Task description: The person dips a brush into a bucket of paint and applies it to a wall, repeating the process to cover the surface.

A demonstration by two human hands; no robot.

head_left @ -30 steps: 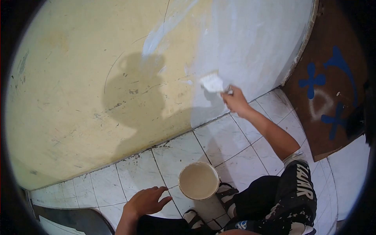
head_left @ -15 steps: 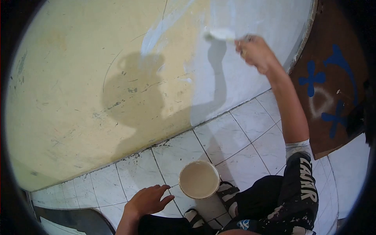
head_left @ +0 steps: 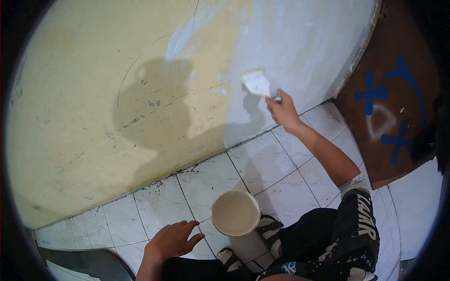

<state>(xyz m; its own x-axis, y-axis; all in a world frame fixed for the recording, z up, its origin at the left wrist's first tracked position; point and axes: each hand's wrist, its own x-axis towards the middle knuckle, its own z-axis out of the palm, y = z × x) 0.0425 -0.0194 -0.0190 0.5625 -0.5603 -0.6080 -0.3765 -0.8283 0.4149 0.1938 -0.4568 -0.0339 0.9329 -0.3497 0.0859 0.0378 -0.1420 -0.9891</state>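
My right hand (head_left: pixel 283 110) is closed around the handle of a wide paintbrush (head_left: pixel 257 83), whose white-coated head points up and left over the pale painted part of the wall (head_left: pixel 300 47). To the left, the wall turns yellow (head_left: pixel 84 103), with scuffs, chipped spots and a few pale strokes. Below, a round bucket (head_left: pixel 236 213) of whitish paint stands on the floor between the wall and my feet. My left hand (head_left: pixel 172 240) rests near my knee, left of the bucket, fingers apart and holding nothing.
White floor tiles (head_left: pixel 213 175) run along the wall's base, with dark specks near the edge. On the right is a brown panel (head_left: pixel 375 140) with blue shapes. A dark, curved-edged object (head_left: pixel 93 262) lies at the lower left. My sandalled feet (head_left: pixel 272 230) are beside the bucket.
My right hand has come down the wall with the paintbrush, closer to the floor, and my elbow is more bent. My left hand and the bucket have barely shifted in view.
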